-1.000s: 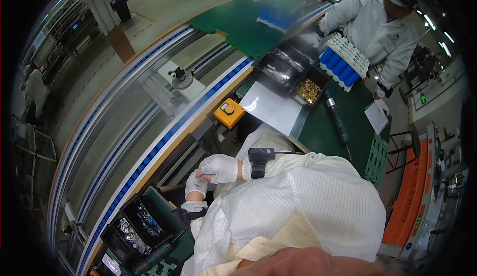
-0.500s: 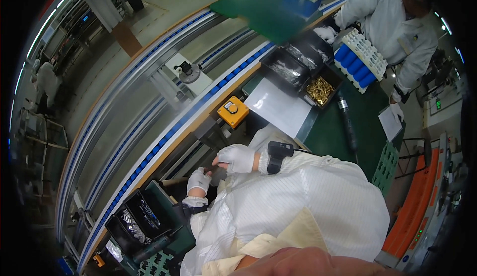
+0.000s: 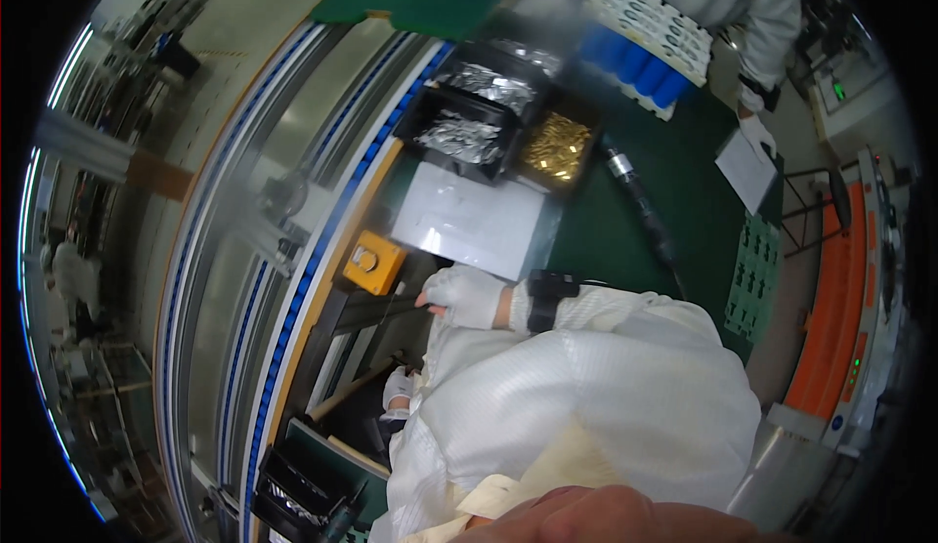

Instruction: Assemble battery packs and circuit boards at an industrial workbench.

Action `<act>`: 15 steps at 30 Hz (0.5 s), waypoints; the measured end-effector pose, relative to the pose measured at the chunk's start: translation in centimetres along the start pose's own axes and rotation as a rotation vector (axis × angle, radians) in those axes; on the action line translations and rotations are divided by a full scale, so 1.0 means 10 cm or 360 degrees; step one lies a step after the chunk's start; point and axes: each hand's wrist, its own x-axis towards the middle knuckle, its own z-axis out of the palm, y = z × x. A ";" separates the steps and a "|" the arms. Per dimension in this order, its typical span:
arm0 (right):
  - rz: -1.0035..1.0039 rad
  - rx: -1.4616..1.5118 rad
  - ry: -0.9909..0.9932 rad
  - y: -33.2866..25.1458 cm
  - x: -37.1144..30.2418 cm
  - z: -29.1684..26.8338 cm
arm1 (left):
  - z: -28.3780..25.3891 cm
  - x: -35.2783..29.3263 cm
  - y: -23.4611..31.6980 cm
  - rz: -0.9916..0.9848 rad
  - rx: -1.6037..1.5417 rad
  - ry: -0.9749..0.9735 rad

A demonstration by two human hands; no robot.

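Note:
My right hand, in a white glove with bare fingertips, hovers in front of the bench edge near a yellow button box. Its fingers are loosely bent and slightly apart, with nothing seen in them. A black device is strapped on that wrist. My left hand, also gloved, is low beside my body, over the gap between the two bench parts; its fingers are mostly hidden. A white sheet under a clear cover lies beyond my right hand.
Black bins hold silvery pieces and brass-coloured parts. A powered screwdriver lies on the green bench. Opposite, a co-worker's hand touches paper, near blue cylinders in a white holder. A conveyor rail runs along the left.
The view has turned, bringing bins and sheet closer to the middle. My left hand has drawn down and apart from my right hand, which stays similarly bent.

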 end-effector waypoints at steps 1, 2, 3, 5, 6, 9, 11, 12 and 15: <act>-0.0024 0.0017 -0.0043 0.07 -0.01 0.03 | -0.02 -0.04 0.10 0.0116 0.0205 0.0009; 0.0076 -0.0087 0.0035 0.33 -0.19 -0.14 | 0.05 -0.10 1.12 0.0238 0.0459 -0.0081; -0.0001 -0.0041 0.0019 0.26 -0.17 -0.12 | 0.01 -0.16 1.13 0.0237 0.0492 -0.0074; 0.0023 0.0001 -0.0103 0.17 -0.17 0.00 | 0.01 -0.18 1.02 0.0016 0.0706 0.0049; 0.0043 -0.0002 -0.0275 0.14 -0.18 0.06 | -0.02 -0.19 1.01 0.0007 0.0715 0.0049; 0.0050 -0.0112 -0.0637 0.20 -0.19 0.06 | 0.09 -0.15 1.09 0.0101 0.0756 -0.0121; 0.0039 -0.0217 -0.0827 0.18 -0.21 0.00 | 0.14 -0.14 1.12 0.0163 0.0785 -0.0239; 0.0082 -0.0148 -0.0763 0.18 -0.20 -0.06 | 0.16 -0.12 1.16 0.0198 0.0795 -0.0293; 0.0157 -0.0059 -0.0689 0.22 -0.20 -0.09 | 0.25 -0.03 1.27 0.0304 0.0808 -0.0445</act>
